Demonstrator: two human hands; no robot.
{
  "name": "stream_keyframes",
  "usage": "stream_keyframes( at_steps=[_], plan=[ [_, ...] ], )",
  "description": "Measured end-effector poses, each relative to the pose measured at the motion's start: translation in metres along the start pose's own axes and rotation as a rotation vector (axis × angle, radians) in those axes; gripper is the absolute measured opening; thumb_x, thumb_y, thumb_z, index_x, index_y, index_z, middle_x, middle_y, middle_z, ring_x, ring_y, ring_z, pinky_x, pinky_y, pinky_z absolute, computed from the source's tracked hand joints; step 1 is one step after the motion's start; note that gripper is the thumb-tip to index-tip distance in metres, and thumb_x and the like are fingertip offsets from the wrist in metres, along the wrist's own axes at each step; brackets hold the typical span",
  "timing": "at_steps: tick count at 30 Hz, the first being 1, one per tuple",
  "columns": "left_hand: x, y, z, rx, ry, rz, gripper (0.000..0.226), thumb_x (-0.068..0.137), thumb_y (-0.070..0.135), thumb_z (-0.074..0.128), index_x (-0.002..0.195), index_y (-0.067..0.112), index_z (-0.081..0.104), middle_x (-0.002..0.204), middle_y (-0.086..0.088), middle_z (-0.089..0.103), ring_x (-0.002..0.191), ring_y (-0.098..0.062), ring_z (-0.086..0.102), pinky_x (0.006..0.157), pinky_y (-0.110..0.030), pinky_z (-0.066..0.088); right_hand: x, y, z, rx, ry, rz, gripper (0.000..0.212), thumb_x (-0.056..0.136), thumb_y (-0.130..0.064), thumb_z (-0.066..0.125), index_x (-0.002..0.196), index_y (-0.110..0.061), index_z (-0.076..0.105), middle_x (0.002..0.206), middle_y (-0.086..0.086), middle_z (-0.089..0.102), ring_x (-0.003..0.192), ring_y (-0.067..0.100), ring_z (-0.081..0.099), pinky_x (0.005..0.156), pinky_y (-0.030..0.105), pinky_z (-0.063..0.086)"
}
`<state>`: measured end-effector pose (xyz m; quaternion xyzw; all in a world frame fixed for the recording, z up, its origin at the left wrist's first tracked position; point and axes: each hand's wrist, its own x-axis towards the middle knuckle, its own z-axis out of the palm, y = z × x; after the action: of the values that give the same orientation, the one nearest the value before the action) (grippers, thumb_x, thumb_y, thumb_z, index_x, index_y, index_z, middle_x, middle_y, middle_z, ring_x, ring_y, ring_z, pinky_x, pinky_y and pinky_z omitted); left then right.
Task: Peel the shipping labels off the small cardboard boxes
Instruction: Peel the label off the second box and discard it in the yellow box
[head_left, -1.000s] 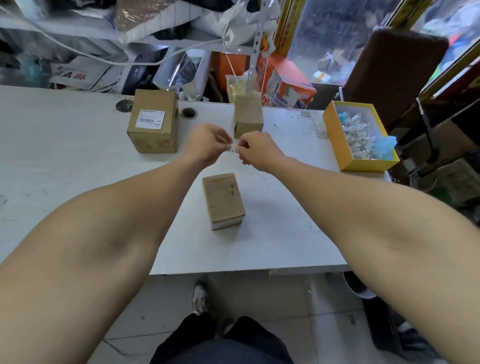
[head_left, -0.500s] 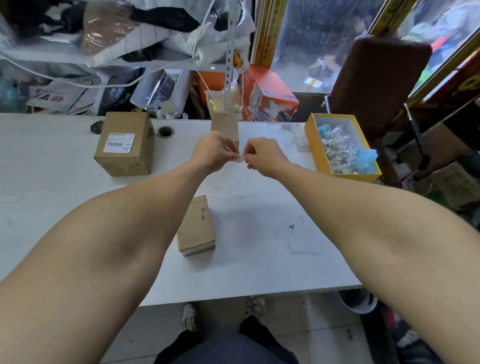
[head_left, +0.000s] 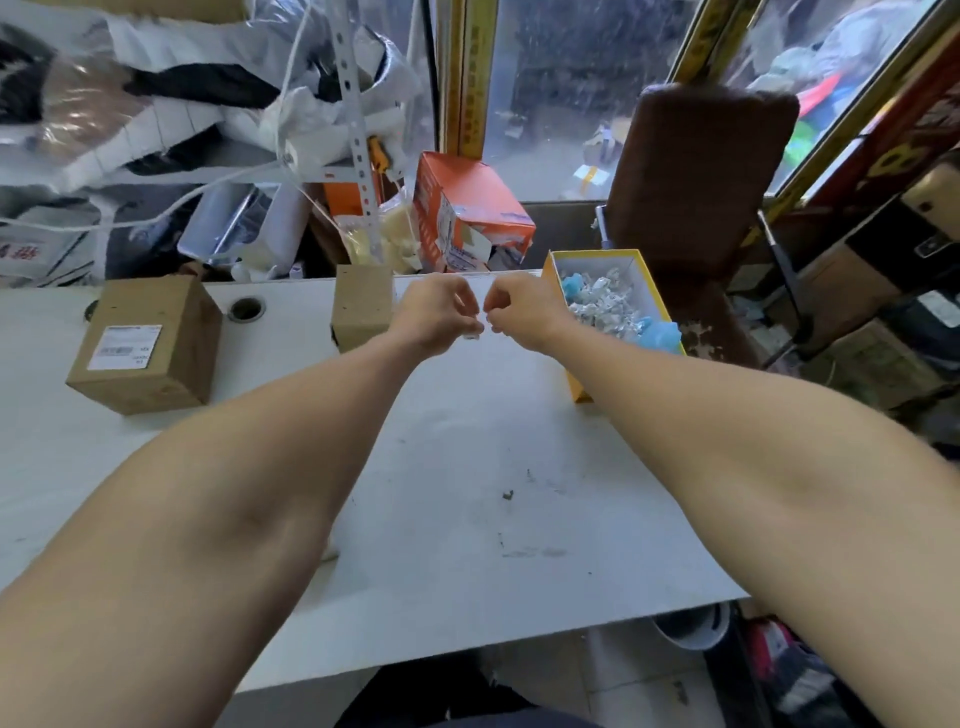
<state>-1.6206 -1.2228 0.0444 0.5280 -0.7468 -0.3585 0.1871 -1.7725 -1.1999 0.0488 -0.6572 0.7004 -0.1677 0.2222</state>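
Observation:
My left hand (head_left: 439, 316) and my right hand (head_left: 522, 314) are held together above the far side of the white table (head_left: 467, 519), pinching a small crumpled white label scrap (head_left: 480, 332) between their fingertips. A brown cardboard box (head_left: 148, 345) with a white shipping label (head_left: 124, 347) on top sits at the far left. A smaller bare cardboard box (head_left: 361, 306) stands just left of my left hand. A third box is almost wholly hidden under my left forearm.
A yellow open box (head_left: 558, 283) with crumpled white scraps and blue pieces sits at the table's right edge. An orange carton (head_left: 467, 213), bags and clutter line the back. A round cable hole (head_left: 247, 309) lies near the labelled box. A brown chair (head_left: 696, 176) stands to the right.
Both hands have travelled right and farther away, toward the yellow box, still pinching the scrap. The camera view turned right, so the low box slid under my left forearm.

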Motion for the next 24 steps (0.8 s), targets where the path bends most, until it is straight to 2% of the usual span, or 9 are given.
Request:
stream_keyframes(
  at_steps=[3, 7, 10, 12, 14, 16, 19, 21, 24],
  plan=[
    [0.014, 0.012, 0.010, 0.022, -0.059, 0.038, 0.015, 0.077, 0.019, 0.081, 0.088, 0.014, 0.072, 0.084, 0.000, 0.074, 0.078, -0.011, 0.069, 0.062, -0.027, 0.053, -0.002, 0.030, -0.012, -0.055, 0.053, 0.060, 0.012, 0.091, -0.012, 0.057, 0.095, -0.014, 0.069, 0.092, 0.002, 0.066, 0.086, 0.019, 0.061, 0.080, 0.036, 0.056],
    [0.035, 0.038, 0.036, 0.052, -0.028, 0.080, 0.015, 0.078, 0.029, 0.080, 0.076, 0.018, 0.069, 0.084, 0.001, 0.073, 0.078, -0.014, 0.067, 0.062, -0.030, 0.050, -0.017, 0.074, -0.039, -0.126, 0.057, 0.119, 0.008, 0.095, -0.017, 0.055, 0.094, -0.017, 0.063, 0.092, 0.003, 0.064, 0.084, 0.019, 0.059, 0.073, 0.028, 0.049],
    [0.051, 0.064, 0.062, 0.073, -0.037, 0.114, 0.018, 0.080, 0.036, 0.078, 0.080, 0.020, 0.070, 0.088, 0.001, 0.070, 0.081, -0.015, 0.063, 0.063, -0.028, 0.044, -0.016, 0.113, -0.065, -0.190, 0.055, 0.183, 0.013, 0.093, -0.016, 0.053, 0.092, -0.014, 0.065, 0.095, 0.007, 0.066, 0.087, 0.022, 0.059, 0.076, 0.036, 0.051],
    [0.067, 0.078, 0.081, 0.075, -0.017, 0.115, 0.022, 0.081, 0.038, 0.077, 0.087, 0.017, 0.075, 0.090, 0.000, 0.071, 0.084, -0.016, 0.063, 0.065, -0.031, 0.048, -0.011, 0.136, -0.083, -0.201, 0.053, 0.220, 0.016, 0.091, -0.016, 0.052, 0.093, -0.013, 0.067, 0.094, 0.005, 0.065, 0.089, 0.023, 0.058, 0.076, 0.037, 0.051],
    [0.084, 0.092, 0.099, 0.083, -0.007, 0.099, 0.022, 0.083, 0.035, 0.076, 0.094, 0.016, 0.077, 0.097, -0.002, 0.074, 0.086, -0.018, 0.067, 0.074, -0.037, 0.057, -0.003, 0.157, -0.098, -0.208, 0.051, 0.226, 0.015, 0.089, -0.016, 0.051, 0.088, -0.016, 0.066, 0.092, 0.005, 0.065, 0.089, 0.025, 0.059, 0.072, 0.035, 0.049],
    [0.102, 0.105, 0.113, 0.105, 0.012, 0.076, 0.015, 0.083, 0.027, 0.077, 0.096, 0.018, 0.076, 0.100, -0.003, 0.075, 0.088, -0.019, 0.069, 0.080, -0.041, 0.059, 0.008, 0.175, -0.112, -0.196, 0.064, 0.222, 0.013, 0.086, -0.018, 0.052, 0.083, -0.020, 0.065, 0.092, 0.006, 0.067, 0.088, 0.027, 0.060, 0.072, 0.035, 0.049],
    [0.123, 0.119, 0.135, 0.179, 0.009, 0.015, 0.017, 0.080, 0.017, 0.077, 0.097, 0.020, 0.076, 0.099, 0.000, 0.075, 0.092, -0.019, 0.069, 0.082, -0.036, 0.057, 0.022, 0.201, -0.127, -0.164, 0.048, 0.209, 0.012, 0.086, -0.019, 0.054, 0.084, -0.020, 0.066, 0.094, 0.006, 0.068, 0.089, 0.026, 0.062, 0.077, 0.038, 0.053],
    [0.130, 0.126, 0.146, 0.253, 0.002, 0.003, 0.019, 0.081, 0.021, 0.077, 0.099, 0.017, 0.076, 0.100, -0.001, 0.075, 0.092, -0.021, 0.069, 0.081, -0.035, 0.056, 0.031, 0.215, -0.132, -0.163, 0.032, 0.178, 0.011, 0.088, -0.019, 0.055, 0.084, -0.022, 0.064, 0.094, 0.006, 0.068, 0.089, 0.025, 0.062, 0.076, 0.036, 0.052],
    [0.134, 0.132, 0.157, 0.226, 0.021, -0.012, 0.011, 0.085, 0.025, 0.075, 0.094, 0.018, 0.077, 0.098, 0.001, 0.075, 0.087, -0.017, 0.068, 0.081, -0.038, 0.057, 0.043, 0.225, -0.133, -0.146, 0.016, 0.136, 0.013, 0.091, -0.018, 0.054, 0.088, -0.019, 0.066, 0.095, 0.006, 0.068, 0.087, 0.024, 0.062, 0.074, 0.033, 0.051]
  ],
)
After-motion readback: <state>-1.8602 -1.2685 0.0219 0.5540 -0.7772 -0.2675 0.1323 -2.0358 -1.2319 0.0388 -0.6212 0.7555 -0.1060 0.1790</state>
